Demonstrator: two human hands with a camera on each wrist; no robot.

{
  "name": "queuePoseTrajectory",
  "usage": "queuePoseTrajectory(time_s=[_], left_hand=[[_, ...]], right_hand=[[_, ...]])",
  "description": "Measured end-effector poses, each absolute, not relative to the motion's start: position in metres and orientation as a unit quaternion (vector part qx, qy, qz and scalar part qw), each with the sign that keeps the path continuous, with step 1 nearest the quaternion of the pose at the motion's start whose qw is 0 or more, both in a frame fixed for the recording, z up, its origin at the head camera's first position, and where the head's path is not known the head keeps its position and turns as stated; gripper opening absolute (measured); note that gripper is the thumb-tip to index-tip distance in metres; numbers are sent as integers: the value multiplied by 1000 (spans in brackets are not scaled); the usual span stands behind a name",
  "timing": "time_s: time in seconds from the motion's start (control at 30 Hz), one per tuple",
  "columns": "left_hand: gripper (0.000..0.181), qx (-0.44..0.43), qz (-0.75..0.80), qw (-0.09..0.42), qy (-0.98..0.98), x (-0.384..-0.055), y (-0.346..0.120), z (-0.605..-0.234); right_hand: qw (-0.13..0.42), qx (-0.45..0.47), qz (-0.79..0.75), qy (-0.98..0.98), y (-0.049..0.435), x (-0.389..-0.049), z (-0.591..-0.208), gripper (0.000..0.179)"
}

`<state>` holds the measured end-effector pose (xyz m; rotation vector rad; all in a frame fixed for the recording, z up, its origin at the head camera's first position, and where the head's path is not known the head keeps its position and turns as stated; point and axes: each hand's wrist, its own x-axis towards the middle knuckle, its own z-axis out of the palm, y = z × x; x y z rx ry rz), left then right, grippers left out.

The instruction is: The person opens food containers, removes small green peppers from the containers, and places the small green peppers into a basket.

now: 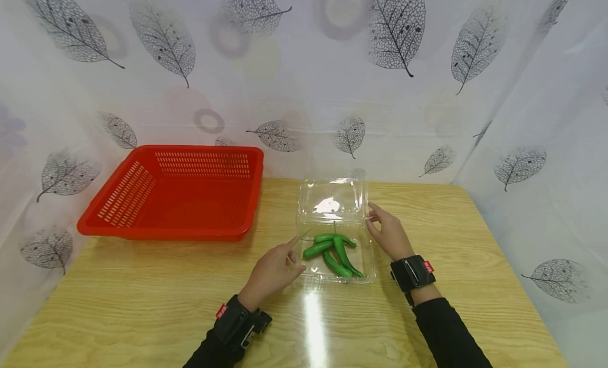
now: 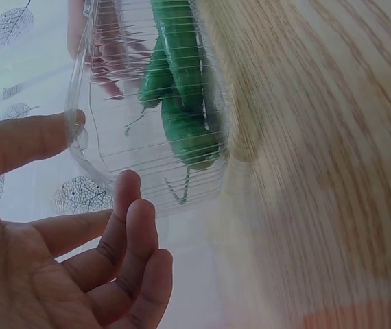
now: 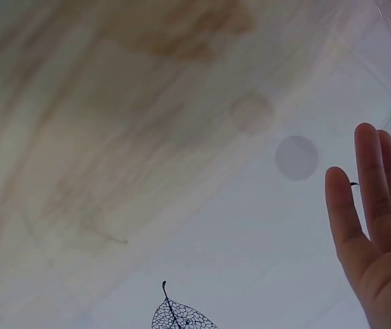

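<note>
A clear plastic clamshell box (image 1: 307, 271) lies on the table with its lid (image 1: 309, 199) folded back at the far side. Several green chili peppers (image 1: 342, 254) lie in its base. My left hand (image 1: 272, 273) is at the box's near left corner; in the left wrist view its thumb (image 2: 31, 140) touches the rim and the other fingers are loosely bent. My right hand (image 1: 390, 233) is beside the right edge of the lid, fingertips at that edge. In the right wrist view its visible fingers (image 3: 374, 185) are fairly straight; the thumb is out of view there.
A red plastic basket (image 1: 176, 232) with slotted walls stands on the left of the wooden table (image 1: 157, 299). Behind and beside the table hangs a pale curtain (image 1: 294, 83) printed with dark leaves. Both wrists wear black straps.
</note>
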<state>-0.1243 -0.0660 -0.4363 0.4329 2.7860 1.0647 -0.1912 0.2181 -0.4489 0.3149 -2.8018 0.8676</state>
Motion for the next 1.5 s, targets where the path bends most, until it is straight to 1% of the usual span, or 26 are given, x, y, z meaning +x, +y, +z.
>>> queuePoseTrajectory(time_s=[0.37, 0.53, 0.6, 0.7, 0.8, 0.83, 0.9, 1.0, 1.03, 1.07, 1.17, 1.3, 1.5], left_hand=[[69, 147, 345, 67, 925, -123, -67, -435], [70, 151, 341, 63, 926, -123, -67, -438], [70, 150, 339, 62, 927, -122, -67, -438], [69, 147, 337, 62, 928, -121, -67, -439], [70, 143, 339, 65, 927, -120, -66, -437], [70, 142, 340, 66, 927, -119, -66, -437], [70, 142, 341, 67, 927, -119, -67, -436], [70, 140, 341, 67, 927, -119, -67, -435], [70, 142, 339, 66, 928, -119, -67, -436], [70, 142, 338, 65, 928, -119, -67, -436], [69, 139, 338, 65, 929, -117, -67, -436], [69, 131, 336, 66, 930, -114, -70, -435], [69, 129, 331, 59, 933, -107, -73, -434]], right_hand=[[32, 92, 262, -960, 219, -188, -449, 38], [30, 96, 243, -965, 219, -186, -448, 39], [52, 103, 228, -967, 218, -182, -445, 41], [122, 141, 203, -961, 214, -172, -437, 43], [207, 222, 182, -935, 206, -156, -427, 45], [226, 251, 176, -925, 202, -149, -423, 41], [241, 303, 167, -907, 194, -136, -418, 43], [227, 358, 154, -893, 183, -118, -417, 45], [215, 368, 153, -892, 181, -113, -419, 45], [204, 377, 151, -891, 178, -109, -421, 50], [180, 392, 143, -891, 174, -100, -429, 49], [159, 397, 127, -895, 173, -91, -438, 42], [116, 397, 142, -899, 174, -80, -440, 32]])
